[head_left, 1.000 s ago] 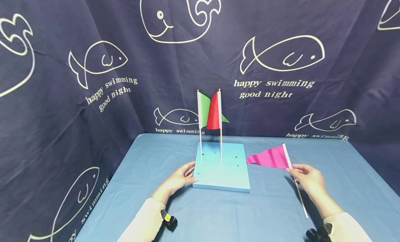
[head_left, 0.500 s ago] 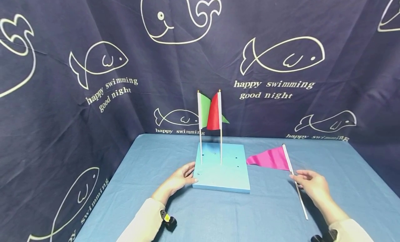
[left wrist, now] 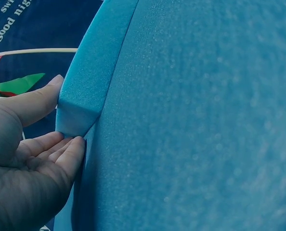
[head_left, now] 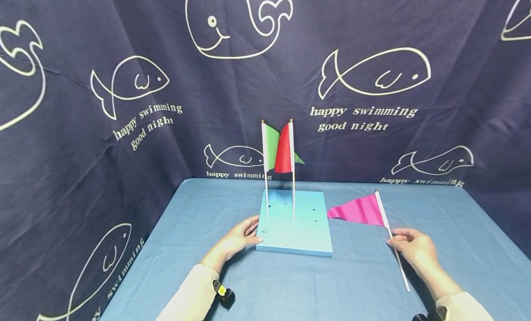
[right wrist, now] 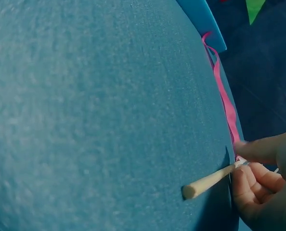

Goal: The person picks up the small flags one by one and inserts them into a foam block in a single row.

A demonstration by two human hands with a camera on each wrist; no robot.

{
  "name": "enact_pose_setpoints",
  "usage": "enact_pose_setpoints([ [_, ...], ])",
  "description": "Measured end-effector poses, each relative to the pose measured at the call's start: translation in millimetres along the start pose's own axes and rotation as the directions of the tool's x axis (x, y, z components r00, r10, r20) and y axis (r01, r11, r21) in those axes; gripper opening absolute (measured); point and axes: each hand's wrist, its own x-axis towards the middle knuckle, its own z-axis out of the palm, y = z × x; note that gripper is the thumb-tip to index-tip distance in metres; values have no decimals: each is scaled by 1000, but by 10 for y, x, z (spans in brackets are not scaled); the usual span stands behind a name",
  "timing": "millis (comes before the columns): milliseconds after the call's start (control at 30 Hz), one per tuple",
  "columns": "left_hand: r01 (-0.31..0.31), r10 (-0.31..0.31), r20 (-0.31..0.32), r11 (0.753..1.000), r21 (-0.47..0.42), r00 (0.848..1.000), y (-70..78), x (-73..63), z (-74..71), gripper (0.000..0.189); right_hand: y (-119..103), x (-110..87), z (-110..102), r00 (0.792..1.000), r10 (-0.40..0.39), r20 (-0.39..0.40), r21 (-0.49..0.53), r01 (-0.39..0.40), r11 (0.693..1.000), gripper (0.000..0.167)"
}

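In the head view, my left hand (head_left: 234, 239) holds the left edge of a light blue board (head_left: 298, 236), thumb on top. The left wrist view shows the board's corner (left wrist: 79, 113) between thumb and fingers. A green flag (head_left: 271, 146) and a red flag (head_left: 284, 150) stand upright on the board, the green partly behind the red. To the right lies a pink pennant flag (head_left: 361, 210), its tip near the board. My right hand (head_left: 416, 249) pinches its stick (head_left: 401, 265) just below the cloth. In the right wrist view the stick's end (right wrist: 201, 186) points away from the fingers.
Several small holes, such as one hole (head_left: 314, 209), show in the board's top. A blue cloth (head_left: 352, 284) covers the table. Dark curtains (head_left: 365, 26) with whale and fish drawings hang behind and at the sides.
My right hand has slid down the pink flag's stick, from the cloth's lower corner to below it. The flag has hardly moved. My left hand and the board have stayed in place.
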Motion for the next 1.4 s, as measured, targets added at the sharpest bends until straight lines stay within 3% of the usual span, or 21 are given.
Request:
enact_pose_setpoints([
  [133, -4, 4, -2, 1000, -2, 1000, -7, 2, 2, 77, 16, 14, -6, 999, -44, -28, -85, 42, 996, 35],
  [300, -9, 9, -5, 1000, 4, 1000, -13, 4, 1, 76, 4, 40, -16, 999, -39, -31, -136, 34, 990, 34],
  [467, -14, 14, -5, 1000, 0, 1000, -19, 0, -3, 76, -34, 51, -24, 999, 0, -34, -131, -4, 991, 36],
  [833, -18, 18, 7, 1000, -8, 1000, -14, 11, -5, 77, -119, 84, -32, 984, 172, -48, -89, -175, 980, 43],
  [1100, -23, 24, 11, 1000, -19, 1000, -19, 4, -8, 76, -159, 87, -8, 979, 195, -55, -93, -199, 976, 45],
  [1400, -15, 15, 2, 1000, -1, 1000, -37, 4, -20, 78, -159, 99, -40, 973, 229, -5, -59, -229, 972, 47],
])
